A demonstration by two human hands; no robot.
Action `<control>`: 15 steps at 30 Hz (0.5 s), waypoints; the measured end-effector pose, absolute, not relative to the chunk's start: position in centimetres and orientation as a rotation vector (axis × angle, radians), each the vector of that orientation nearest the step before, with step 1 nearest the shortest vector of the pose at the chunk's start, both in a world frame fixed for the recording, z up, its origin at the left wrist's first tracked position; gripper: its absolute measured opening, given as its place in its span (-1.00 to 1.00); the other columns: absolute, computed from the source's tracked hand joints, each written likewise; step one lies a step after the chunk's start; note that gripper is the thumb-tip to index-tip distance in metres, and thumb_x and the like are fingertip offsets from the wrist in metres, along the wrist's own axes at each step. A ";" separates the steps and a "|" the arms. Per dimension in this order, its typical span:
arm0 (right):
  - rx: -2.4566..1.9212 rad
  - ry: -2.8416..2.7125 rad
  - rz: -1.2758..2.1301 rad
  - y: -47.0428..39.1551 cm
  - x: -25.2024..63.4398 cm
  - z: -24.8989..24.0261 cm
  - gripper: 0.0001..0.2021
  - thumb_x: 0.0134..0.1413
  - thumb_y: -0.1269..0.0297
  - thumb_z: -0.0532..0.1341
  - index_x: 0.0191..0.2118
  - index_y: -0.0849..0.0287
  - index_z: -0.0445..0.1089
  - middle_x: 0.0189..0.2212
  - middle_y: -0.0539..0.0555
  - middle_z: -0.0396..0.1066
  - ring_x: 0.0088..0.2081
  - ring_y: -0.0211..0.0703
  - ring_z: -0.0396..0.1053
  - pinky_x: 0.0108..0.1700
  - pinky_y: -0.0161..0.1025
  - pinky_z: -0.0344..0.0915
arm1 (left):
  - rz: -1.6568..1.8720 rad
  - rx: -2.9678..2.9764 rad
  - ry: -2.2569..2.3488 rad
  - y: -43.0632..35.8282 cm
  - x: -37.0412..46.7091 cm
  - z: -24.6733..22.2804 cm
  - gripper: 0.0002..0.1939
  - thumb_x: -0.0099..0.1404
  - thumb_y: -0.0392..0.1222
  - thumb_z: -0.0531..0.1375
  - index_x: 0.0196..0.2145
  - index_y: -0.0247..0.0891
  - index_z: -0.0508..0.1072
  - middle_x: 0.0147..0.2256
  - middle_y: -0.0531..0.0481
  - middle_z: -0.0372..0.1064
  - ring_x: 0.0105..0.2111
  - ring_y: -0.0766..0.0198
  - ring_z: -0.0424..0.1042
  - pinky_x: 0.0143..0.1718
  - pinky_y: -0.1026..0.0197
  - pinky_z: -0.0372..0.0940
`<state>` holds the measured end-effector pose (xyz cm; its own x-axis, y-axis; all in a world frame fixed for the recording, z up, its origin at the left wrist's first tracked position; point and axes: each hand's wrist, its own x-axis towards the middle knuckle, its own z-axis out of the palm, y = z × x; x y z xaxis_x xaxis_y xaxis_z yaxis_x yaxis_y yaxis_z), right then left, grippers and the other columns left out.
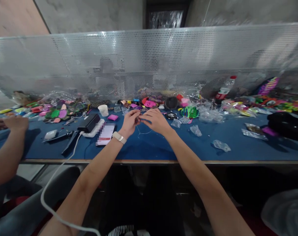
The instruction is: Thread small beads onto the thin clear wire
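Note:
Both my hands are raised over the blue table, their fingertips meeting. My left hand [130, 122], below which a pale band circles the wrist, is closed in a pinch. From its fingers a thin white thread [144, 133] hangs in a loose curve towards the tabletop. My right hand [155, 120] reaches in from the other side, fingers bent and tips pressed together against the left fingers. Whatever sits between the right fingertips is too small and hidden to make out. Close by lie a pink packet [112, 117] and a small clear plastic bag [176, 123].
A phone [106, 133], a black power adapter [89, 122] and a white cable [73, 151] lie left. Behind stand a white cup [103, 110], colourful small pieces and a perforated metal screen [139, 59]. A bottle [225, 90] stands right. Another person's hands [14, 124] work at far left.

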<state>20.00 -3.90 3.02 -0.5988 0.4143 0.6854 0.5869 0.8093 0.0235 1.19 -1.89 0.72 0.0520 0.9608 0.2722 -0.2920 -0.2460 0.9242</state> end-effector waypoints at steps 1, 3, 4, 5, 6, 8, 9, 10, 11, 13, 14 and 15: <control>-0.735 -2.278 -0.322 -3.9 19.8 2.9 -0.75 0.46 0.24 0.24 0.10 -0.02 0.61 -0.02 0.11 0.62 0.05 0.04 0.45 0.15 0.05 0.30 | 1.420 1.193 0.793 -2.0 1.2 0.8 -0.74 0.25 -0.04 0.40 -0.26 -0.22 0.46 -0.39 0.03 0.44 -0.54 0.40 0.32 -0.56 0.28 0.19; -0.753 -2.213 -0.303 -3.7 19.4 2.6 -0.75 0.47 0.25 0.22 0.09 -0.04 0.62 -0.02 0.09 0.63 0.05 0.03 0.46 0.16 0.06 0.29 | 1.374 1.173 0.793 -2.2 1.2 0.9 -0.67 0.27 0.04 0.41 -0.33 -0.22 0.40 -0.45 0.08 0.35 -0.60 0.46 0.22 -0.63 0.32 0.04; -0.762 -2.181 -0.291 -3.6 19.4 2.5 -0.75 0.47 0.24 0.22 0.09 -0.06 0.62 -0.03 0.09 0.63 0.04 0.03 0.46 0.16 0.06 0.29 | 1.362 1.166 0.789 -2.3 1.2 0.9 -0.63 0.27 0.07 0.41 -0.37 -0.21 0.37 -0.49 0.12 0.28 -0.63 0.49 0.15 -0.65 0.33 -0.02; -0.769 -2.159 -0.279 -3.5 19.4 2.4 -0.75 0.47 0.24 0.22 0.10 -0.07 0.62 -0.03 0.08 0.63 0.04 0.03 0.47 0.17 0.07 0.28 | 1.358 1.157 0.785 -2.4 1.3 1.0 -0.60 0.27 0.09 0.41 -0.39 -0.21 0.33 -0.52 0.16 0.21 -0.65 0.51 0.09 -0.66 0.34 -0.07; -0.772 -2.152 -0.271 -3.4 19.4 2.3 -0.75 0.47 0.23 0.23 0.10 -0.07 0.62 -0.03 0.08 0.63 0.04 0.03 0.47 0.16 0.07 0.28 | 1.361 1.149 0.784 -2.6 1.4 1.0 -0.58 0.27 0.09 0.41 -0.41 -0.20 0.32 -0.54 0.19 0.15 -0.67 0.53 0.04 -0.67 0.35 -0.11; -0.771 -2.170 -0.271 -3.4 19.6 2.2 -0.75 0.45 0.23 0.25 0.10 -0.06 0.62 -0.03 0.09 0.63 0.03 0.03 0.47 0.12 0.05 0.29 | 1.397 1.140 0.792 -2.8 1.5 1.2 -0.60 0.26 0.07 0.42 -0.41 -0.20 0.34 -0.57 0.23 0.07 -0.68 0.53 -0.02 -0.68 0.35 -0.13; -0.770 -2.188 -0.284 -3.4 19.7 2.2 -0.76 0.45 0.22 0.26 0.09 -0.05 0.62 -0.03 0.09 0.64 0.02 0.03 0.46 0.10 0.03 0.29 | 1.424 1.147 0.798 -2.9 1.5 1.3 -0.62 0.26 0.06 0.42 -0.39 -0.21 0.37 -0.59 0.24 0.04 -0.68 0.53 -0.03 -0.68 0.35 -0.13; -0.770 -2.208 -0.308 -3.4 19.8 2.2 -0.77 0.45 0.22 0.26 0.08 -0.03 0.63 -0.04 0.10 0.64 0.00 0.04 0.46 0.08 0.02 0.29 | 1.451 1.164 0.804 -3.0 1.5 1.4 -0.64 0.27 0.06 0.42 -0.38 -0.21 0.40 -0.60 0.24 0.01 -0.68 0.52 -0.04 -0.68 0.35 -0.13; -0.771 -2.231 -0.341 -3.5 19.8 2.2 -0.77 0.45 0.22 0.26 0.07 -0.01 0.63 -0.06 0.10 0.64 -0.01 0.04 0.45 0.06 0.01 0.27 | 1.472 1.187 0.809 -3.1 1.5 1.5 -0.65 0.29 0.06 0.41 -0.37 -0.22 0.42 -0.62 0.24 0.00 -0.68 0.51 -0.05 -0.68 0.35 -0.13; -0.775 -2.275 -0.417 -3.7 19.9 2.3 -0.79 0.45 0.24 0.25 0.03 0.01 0.63 -0.09 0.10 0.65 -0.03 0.05 0.43 0.05 0.02 0.23 | 1.494 1.238 0.813 -3.3 1.6 1.7 -0.66 0.31 0.09 0.39 -0.35 -0.22 0.46 -0.64 0.24 -0.01 -0.68 0.51 -0.06 -0.67 0.33 -0.12; -0.777 -2.292 -0.448 -3.7 19.9 2.3 -0.79 0.45 0.25 0.24 0.02 0.02 0.64 -0.09 0.10 0.65 -0.03 0.05 0.43 0.04 0.02 0.22 | 1.493 1.258 0.809 -3.3 1.6 1.7 -0.65 0.32 0.11 0.38 -0.35 -0.22 0.47 -0.64 0.23 0.00 -0.69 0.50 -0.05 -0.67 0.33 -0.11; -0.778 -2.300 -0.470 -3.8 19.9 2.4 -0.80 0.45 0.26 0.24 0.00 0.02 0.64 -0.08 0.10 0.65 -0.03 0.05 0.42 0.04 0.02 0.20 | 1.489 1.272 0.803 -3.4 1.6 1.8 -0.64 0.33 0.13 0.38 -0.34 -0.22 0.48 -0.64 0.23 0.01 -0.69 0.50 -0.04 -0.67 0.32 -0.10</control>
<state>19.87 -3.83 2.37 -0.6080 0.4047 0.6830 0.6400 0.7589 0.1201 1.57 -3.40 1.77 0.0292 0.9476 0.3183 -0.2550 -0.3008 0.9190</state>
